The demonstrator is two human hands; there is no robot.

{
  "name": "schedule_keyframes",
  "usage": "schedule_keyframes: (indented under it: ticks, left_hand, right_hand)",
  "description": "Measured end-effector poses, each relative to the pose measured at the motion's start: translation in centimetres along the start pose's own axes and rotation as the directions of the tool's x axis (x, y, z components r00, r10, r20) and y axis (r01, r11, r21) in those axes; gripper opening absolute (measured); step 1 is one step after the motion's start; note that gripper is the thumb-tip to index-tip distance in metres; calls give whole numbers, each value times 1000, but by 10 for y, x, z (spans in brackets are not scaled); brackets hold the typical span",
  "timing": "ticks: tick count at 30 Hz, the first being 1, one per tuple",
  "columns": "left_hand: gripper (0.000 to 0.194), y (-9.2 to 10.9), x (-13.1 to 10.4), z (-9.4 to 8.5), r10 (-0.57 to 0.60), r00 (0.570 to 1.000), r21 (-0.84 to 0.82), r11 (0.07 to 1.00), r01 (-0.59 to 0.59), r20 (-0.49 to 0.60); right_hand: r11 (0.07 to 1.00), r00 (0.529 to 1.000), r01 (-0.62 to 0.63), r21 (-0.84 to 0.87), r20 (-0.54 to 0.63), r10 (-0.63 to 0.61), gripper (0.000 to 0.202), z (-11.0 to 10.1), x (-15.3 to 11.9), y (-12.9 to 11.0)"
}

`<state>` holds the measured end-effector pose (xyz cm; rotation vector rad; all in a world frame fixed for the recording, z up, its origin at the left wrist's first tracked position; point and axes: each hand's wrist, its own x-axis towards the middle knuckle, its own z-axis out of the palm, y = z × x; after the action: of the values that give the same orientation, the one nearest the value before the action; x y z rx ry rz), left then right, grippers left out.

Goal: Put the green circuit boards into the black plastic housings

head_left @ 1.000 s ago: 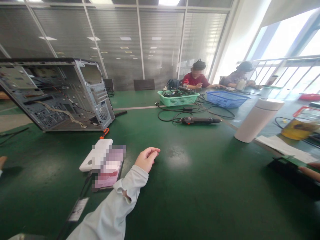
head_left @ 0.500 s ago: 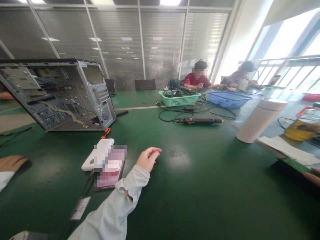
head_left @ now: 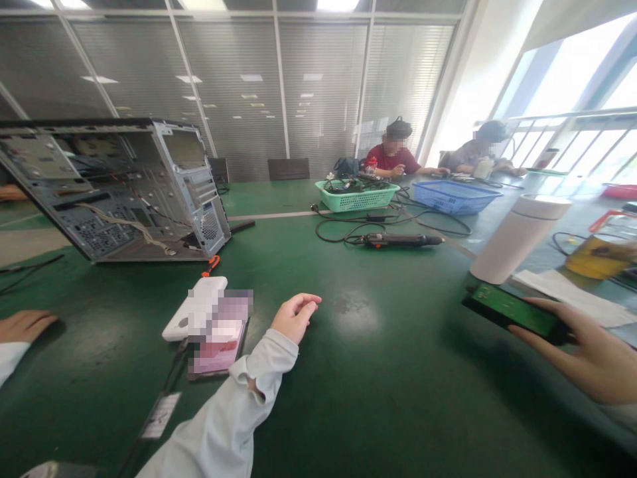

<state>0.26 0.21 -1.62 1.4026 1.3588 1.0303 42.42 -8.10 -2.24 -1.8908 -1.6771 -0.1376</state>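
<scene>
My left hand (head_left: 297, 317) rests on the green table, its fingers loosely curled together and nothing visible in them. A phone (head_left: 223, 338) with a pinkish screen lies just left of that forearm, partly over or against a white power bank (head_left: 196, 309). At the right, my right hand (head_left: 582, 345) grips one end of a black box with a green circuit board (head_left: 517, 311) on its upper face. The box is tilted above the table, in front of a pale tumbler (head_left: 517, 239).
An open computer case (head_left: 129, 192) stands at the left, another person's hand (head_left: 27, 326) nearer. A corded electric screwdriver (head_left: 398, 241) lies ahead, before a green basket (head_left: 355, 198) and a blue basket (head_left: 455, 199). Two people sit beyond. Papers (head_left: 572, 295) lie at the right.
My right hand has come in from the right edge, carrying the black box with the green board leftward and into fuller view. My left hand has not moved.
</scene>
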Motion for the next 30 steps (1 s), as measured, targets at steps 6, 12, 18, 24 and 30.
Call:
schedule_keyframes:
  ticks: [6, 12, 18, 24, 30]
  left_hand:
    - [38, 2, -2, -2, 16, 1000, -29, 999, -16, 6]
    - [47, 1, 0, -6, 2, 999, -84, 996, -5, -33]
    - [42, -7, 2, -2, 51, 992, -38, 998, -56, -119]
    - [34, -4, -1, -3, 159, 986, 47, 987, -157, -57]
    - [28, 11, -9, -5, 162, 983, 159, 976, -147, -87]
  right_hand:
    - [887, 935, 260, 381, 128, -330, 48, 43, 22, -134]
    - [766, 853, 351, 538, 154, -499, 35, 90, 22, -216]
    - [716, 867, 319, 620, 113, -485, 36, 108, 16, -230]
    - [673, 883, 229, 704, 141, -448, 41, 111, 10, -224]
    - [631, 906, 37, 775, 242, -349, 41, 104, 6, -228]
